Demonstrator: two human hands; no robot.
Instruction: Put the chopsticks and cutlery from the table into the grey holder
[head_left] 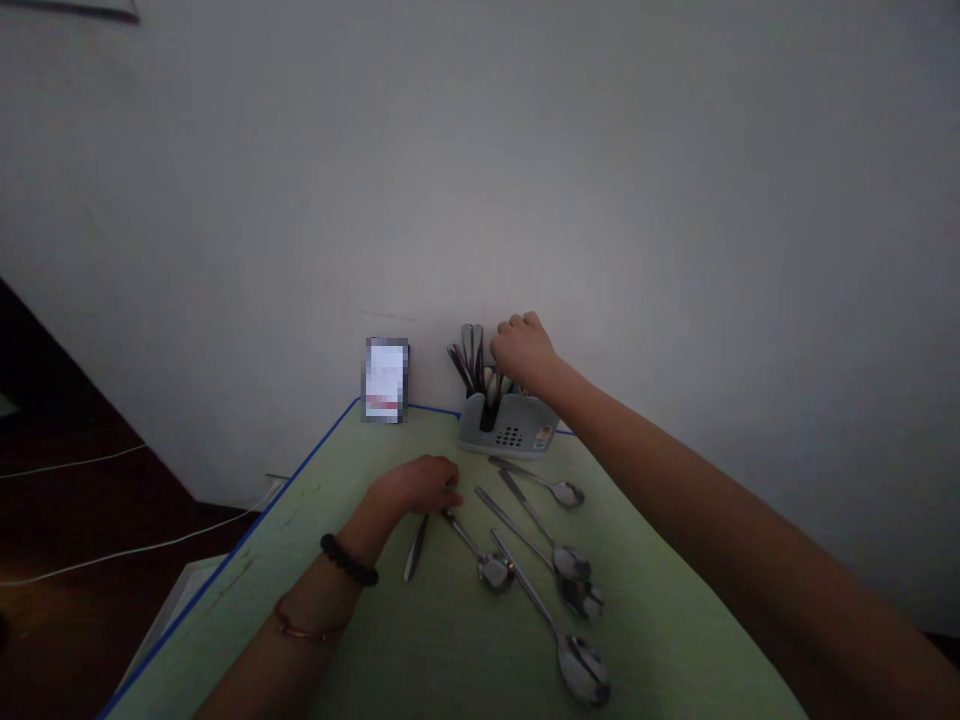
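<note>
My right hand (525, 350) is closed above the right side of a grey cutlery holder (502, 430); its fingertips and whatever they grip are hidden. Metal cutlery handles (471, 355) stand upright in the holder's left part. Low over the table, my left hand (426, 485) is half curled, with a gap between thumb and forefinger. Beneath it shows a utensil handle (416, 550), its other end covered by the hand. The handle of a spoon (495, 570) reaches to its fingers. Farther right lie a small spoon (566, 493) and a large spoon (583, 670).
Two more spoons overlap, one spoon (571, 560) lying partly over the other spoon (583, 600). A lit phone (385, 380), its screen blurred, leans against the wall (480, 180) at the back. The green table (360, 640) has a blue edge. White cables (172, 543) run at the left.
</note>
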